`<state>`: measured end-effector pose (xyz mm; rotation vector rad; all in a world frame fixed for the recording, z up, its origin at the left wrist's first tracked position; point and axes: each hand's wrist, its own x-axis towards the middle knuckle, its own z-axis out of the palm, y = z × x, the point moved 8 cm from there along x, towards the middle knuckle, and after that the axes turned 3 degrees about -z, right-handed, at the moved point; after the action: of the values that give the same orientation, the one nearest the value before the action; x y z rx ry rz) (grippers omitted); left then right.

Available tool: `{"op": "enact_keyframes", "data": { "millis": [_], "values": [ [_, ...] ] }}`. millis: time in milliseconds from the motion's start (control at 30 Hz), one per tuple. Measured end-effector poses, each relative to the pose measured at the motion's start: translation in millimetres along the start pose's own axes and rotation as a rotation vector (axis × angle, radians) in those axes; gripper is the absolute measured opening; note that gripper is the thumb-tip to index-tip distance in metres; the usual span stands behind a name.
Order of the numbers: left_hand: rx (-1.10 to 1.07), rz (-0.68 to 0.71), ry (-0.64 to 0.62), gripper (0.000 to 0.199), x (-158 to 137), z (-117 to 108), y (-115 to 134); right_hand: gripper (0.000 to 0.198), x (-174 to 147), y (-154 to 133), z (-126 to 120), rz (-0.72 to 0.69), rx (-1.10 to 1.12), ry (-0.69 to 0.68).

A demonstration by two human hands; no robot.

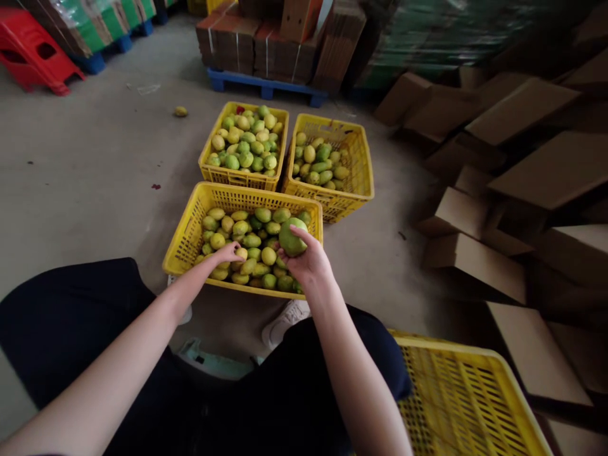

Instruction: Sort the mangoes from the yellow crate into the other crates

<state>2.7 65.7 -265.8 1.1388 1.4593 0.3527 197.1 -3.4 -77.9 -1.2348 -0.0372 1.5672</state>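
A green fruit [291, 236] is held in the right hand [306, 259], the fingers curled around it from below and behind, above the right end of the nearest yellow crate [187, 235]. The left hand [227, 253] is lowered onto the fruit pile [247, 250] inside that crate; its fingers are bent over a small yellowish fruit [241, 253], but whether that fruit is actually gripped cannot be told.

The nearest crate is set on the floor directly ahead of the knees, its near rim just beyond a white shoe [284, 322]. It is filled to roughly mid-height, so the walls stand clear above the fruit. Two further yellow crates are placed behind it, side by side: the left rear crate [212, 168] is heaped nearly to its rim, and the right rear crate [358, 171] is about half filled, with fruit gathered toward its left side. The two rear crates are almost touching each other and lie close behind the front one. A fourth yellow crate [468, 392] is seen at lower right, beside the right leg, with only its slatted wall and rim in view.

To the left, a broad stretch of bare concrete floor [90, 171] is left open, with one stray fruit [180, 111] lying well apart. To the right, the floor is crowded by loosely piled cardboard boxes [522, 171]. Bundled flat cartons on a blue pallet [266, 88] are stacked at the back, and a red plastic stool [33, 54] is noted at far left. The lighting is dim toward the right.
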Motion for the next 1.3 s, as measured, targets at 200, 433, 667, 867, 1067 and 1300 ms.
{"op": "enact_keyframes", "data": {
  "millis": [200,433,667,867,1067,1300],
  "values": [
    [-0.269,-0.093,-0.18,0.045,-28,-12,67,0.035,6,-5,7,-0.027,0.087,-0.109],
    [-0.76,-0.037,-0.294,0.059,-115,-58,183,0.031,-2,-1,36,-0.092,-0.002,-0.184],
    [-1.06,-0.041,-0.172,0.028,-150,-82,181,0.037,-26,6,69,-0.397,-0.197,-0.385],
    [-1.223,-0.049,-0.036,0.022,-135,-80,151,0.065,-36,-13,75,-0.791,-0.415,-0.443],
    [-1.214,0.115,-0.18,0.043,-138,-64,174,0.051,-12,-16,66,-0.689,-0.34,-0.324],
    [-1.093,0.121,-0.419,0.047,-139,-39,187,0.045,8,-31,59,-0.51,0.024,-0.245]
  ]
}}
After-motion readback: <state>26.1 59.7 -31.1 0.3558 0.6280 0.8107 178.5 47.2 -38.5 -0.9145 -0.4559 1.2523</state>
